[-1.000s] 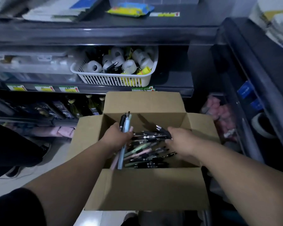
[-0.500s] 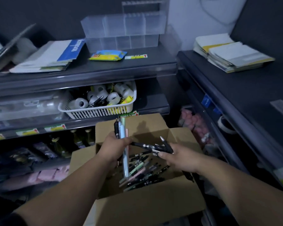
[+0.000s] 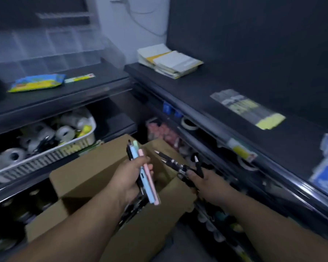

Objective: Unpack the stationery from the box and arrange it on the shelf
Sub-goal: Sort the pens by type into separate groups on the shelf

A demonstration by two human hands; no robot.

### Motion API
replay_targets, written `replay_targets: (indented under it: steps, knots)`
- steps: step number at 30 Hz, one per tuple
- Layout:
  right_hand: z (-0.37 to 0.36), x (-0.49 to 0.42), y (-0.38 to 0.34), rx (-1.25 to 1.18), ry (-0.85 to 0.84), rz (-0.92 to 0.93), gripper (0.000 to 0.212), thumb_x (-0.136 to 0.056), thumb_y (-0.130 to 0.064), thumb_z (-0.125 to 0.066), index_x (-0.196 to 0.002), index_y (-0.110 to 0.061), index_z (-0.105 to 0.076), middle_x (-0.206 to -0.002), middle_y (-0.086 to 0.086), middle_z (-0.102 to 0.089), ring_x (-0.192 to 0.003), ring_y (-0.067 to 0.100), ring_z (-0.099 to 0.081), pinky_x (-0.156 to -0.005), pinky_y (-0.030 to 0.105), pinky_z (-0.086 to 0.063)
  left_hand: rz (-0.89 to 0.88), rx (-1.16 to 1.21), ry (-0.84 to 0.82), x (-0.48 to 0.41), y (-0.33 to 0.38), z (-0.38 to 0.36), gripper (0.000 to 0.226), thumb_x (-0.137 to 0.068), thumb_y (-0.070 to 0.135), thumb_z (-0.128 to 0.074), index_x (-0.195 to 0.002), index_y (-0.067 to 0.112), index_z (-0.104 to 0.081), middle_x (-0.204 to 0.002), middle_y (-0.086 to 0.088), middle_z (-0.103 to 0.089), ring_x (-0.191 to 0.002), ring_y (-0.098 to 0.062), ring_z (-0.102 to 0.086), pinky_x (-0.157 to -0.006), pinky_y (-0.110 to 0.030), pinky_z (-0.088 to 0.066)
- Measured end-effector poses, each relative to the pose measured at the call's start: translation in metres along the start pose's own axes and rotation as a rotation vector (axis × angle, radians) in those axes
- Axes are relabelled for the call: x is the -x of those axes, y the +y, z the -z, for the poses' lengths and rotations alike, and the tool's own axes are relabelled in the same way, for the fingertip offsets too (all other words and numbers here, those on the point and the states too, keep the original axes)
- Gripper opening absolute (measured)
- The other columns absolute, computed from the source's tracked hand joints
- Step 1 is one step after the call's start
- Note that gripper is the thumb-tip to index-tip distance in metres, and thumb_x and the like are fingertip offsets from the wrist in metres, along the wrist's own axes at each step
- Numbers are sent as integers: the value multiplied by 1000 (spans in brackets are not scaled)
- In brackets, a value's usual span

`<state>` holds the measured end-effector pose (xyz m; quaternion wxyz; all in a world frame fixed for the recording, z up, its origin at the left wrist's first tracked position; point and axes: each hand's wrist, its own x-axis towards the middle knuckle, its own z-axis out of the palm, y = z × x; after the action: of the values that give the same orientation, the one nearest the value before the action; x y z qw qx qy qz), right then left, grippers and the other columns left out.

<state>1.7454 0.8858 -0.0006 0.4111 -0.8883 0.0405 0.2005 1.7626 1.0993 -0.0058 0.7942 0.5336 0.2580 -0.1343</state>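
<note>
An open cardboard box stands in front of the lower shelves, with more pens just visible inside under my left forearm. My left hand grips a bundle of pastel pens, blue, pink and green with a black one, held upright above the box. My right hand holds several black pens fanned out, over the box's right flap. The dark shelf top runs along the right side.
A white basket of tape rolls sits on the left middle shelf. A clear organiser and a blue-yellow packet lie on the upper left shelf. Paper stacks and flat packets rest on the right shelf.
Both hands rose out of the box with their pens. The view swung up and right, bringing the right shelf top into sight.
</note>
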Motion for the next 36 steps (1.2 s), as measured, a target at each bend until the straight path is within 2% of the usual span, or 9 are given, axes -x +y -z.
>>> replay_targets:
  steps: [5,8,11,14,16,21,27,32,36]
  knots:
    - [41,65,47,-191,223,-147,39,-97,-53,-39,-106,-22,-61,-82,2,-69,-64,13,-59,-63,27,-45,66,-153,-208,30,-35,-75,5,-90,12,-60,-89,7,-60,-64,-8,-59,-57,-20,-55,-60,-31,-50]
    - [61,111,89,-212,349,-187,36,-97,-51,-42,-105,-22,-61,-78,0,-68,-62,15,-58,-63,26,-45,-1,-310,-291,55,-68,-121,12,-91,14,-61,-99,6,-58,-68,-10,-60,-55,-18,-56,-53,-28,-49]
    - [80,169,130,-269,433,-228,34,-96,-51,-44,-95,-21,-61,-73,2,-66,-59,18,-58,-64,33,-49,-15,-409,-412,92,-105,-167,18,-91,21,-63,-102,8,-57,-70,-7,-59,-59,-18,-57,-55,-30,-48]
    - [94,240,168,-461,533,-250,33,-99,-40,-46,-80,-16,-57,-56,1,-59,-43,13,-51,-50,21,-44,-33,-439,-510,148,-147,-213,16,-88,23,-67,-94,13,-58,-69,-5,-57,-56,-15,-55,-51,-27,-47]
    - [102,290,197,-532,589,-241,33,-98,-40,-47,-80,-15,-59,-59,2,-61,-45,12,-50,-56,24,-43,-52,-463,-566,190,-178,-243,17,-86,21,-69,-95,11,-59,-68,-5,-57,-54,-14,-55,-47,-23,-46]
    - [125,423,280,-490,738,-343,32,-97,-44,-47,-98,-19,-65,-67,-2,-67,-50,11,-52,-58,23,-44,-76,-525,-671,283,-263,-311,23,-82,21,-73,-94,9,-56,-71,-7,-59,-54,-14,-59,-51,-26,-47]
    - [158,557,355,-353,836,-453,28,-98,-46,-44,-91,-24,-60,-69,-4,-66,-47,6,-53,-49,17,-41,-196,-641,-842,377,-336,-377,26,-83,25,-73,-97,20,-51,-91,-5,-62,-71,-15,-63,-66,-36,-52]
    - [187,607,389,-282,805,-468,29,-98,-45,-44,-100,-22,-62,-69,-2,-63,-51,8,-51,-51,16,-41,-339,-815,-937,406,-362,-429,56,-84,29,-72,-128,11,-43,-98,-3,-59,-78,-14,-63,-68,-34,-54]
    - [224,610,412,-106,742,-469,31,-97,-46,-47,-77,-26,-58,-65,-5,-62,-50,3,-52,-57,19,-43,-426,-944,-985,400,-372,-477,64,-85,31,-70,-135,10,-35,-97,0,-60,-81,-14,-65,-68,-32,-54]
